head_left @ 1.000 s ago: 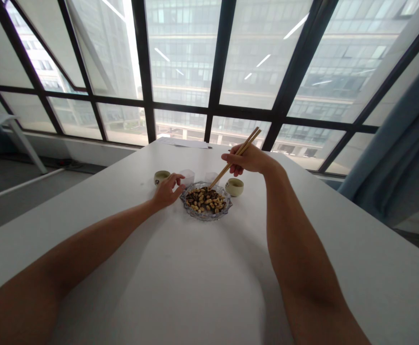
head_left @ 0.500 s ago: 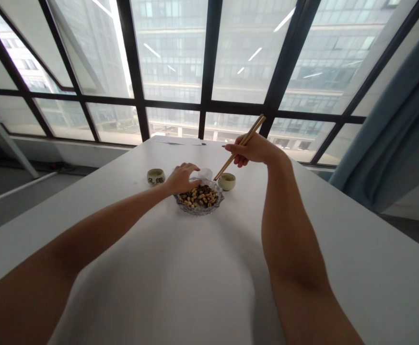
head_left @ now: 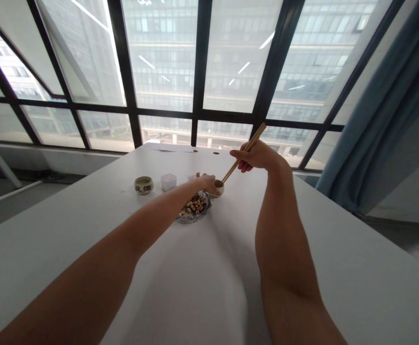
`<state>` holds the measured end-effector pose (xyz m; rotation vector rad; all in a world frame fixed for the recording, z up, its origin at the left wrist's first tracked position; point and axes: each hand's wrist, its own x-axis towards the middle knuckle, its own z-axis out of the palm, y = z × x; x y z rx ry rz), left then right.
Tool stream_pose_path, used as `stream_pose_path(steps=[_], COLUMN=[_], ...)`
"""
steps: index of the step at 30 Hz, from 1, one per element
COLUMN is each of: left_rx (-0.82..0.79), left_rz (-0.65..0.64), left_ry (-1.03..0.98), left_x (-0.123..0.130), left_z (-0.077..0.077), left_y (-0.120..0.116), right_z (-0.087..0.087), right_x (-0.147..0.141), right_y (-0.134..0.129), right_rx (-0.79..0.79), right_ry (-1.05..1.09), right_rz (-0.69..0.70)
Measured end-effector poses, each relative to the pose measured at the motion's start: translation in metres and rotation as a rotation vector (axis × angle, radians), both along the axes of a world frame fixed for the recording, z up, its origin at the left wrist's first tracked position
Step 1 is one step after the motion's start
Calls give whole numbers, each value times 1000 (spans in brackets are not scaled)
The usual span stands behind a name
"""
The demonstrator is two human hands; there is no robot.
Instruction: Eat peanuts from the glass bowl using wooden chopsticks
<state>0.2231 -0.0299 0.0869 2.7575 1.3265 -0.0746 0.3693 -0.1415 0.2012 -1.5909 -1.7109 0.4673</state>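
Observation:
My right hand is closed around a pair of wooden chopsticks, their tips down inside a small pale cup. My left hand reaches across and grips that cup by its left side; the fingers cover part of it. Under my left forearm sits a clear glass bowl with a scalloped rim, holding peanuts and darker pieces too small to name. The forearm hides the bowl's left part.
A second small cup with dark characters stands to the left. Beside it is a clear little container; another lies partly behind my left hand. Paper rests at the white table's far edge, before windows. A blue curtain hangs at right.
My left hand has moved right, from the glass bowl to the cup, and taken hold of it. The chopstick tips have gone from beside the cup into it. The view has shifted slightly.

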Motion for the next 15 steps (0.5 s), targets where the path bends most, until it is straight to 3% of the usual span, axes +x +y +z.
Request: stream_pose_path(steps=[4,10,15], left_rx=[48,163,170], left_rz=[-28,-202,-212], left_ry=[-71,-166,-152], left_x=[-1,-5,-3], left_z=[-5,-11,-10], left_y=[2,-7,-9], right_z=[-5,-11,-18], right_x=[5,9,13], right_y=[3,9,16], right_rx=[-14,-38,-39], right_ry=[13,33,61], right_rz=[-36,-27,-9])
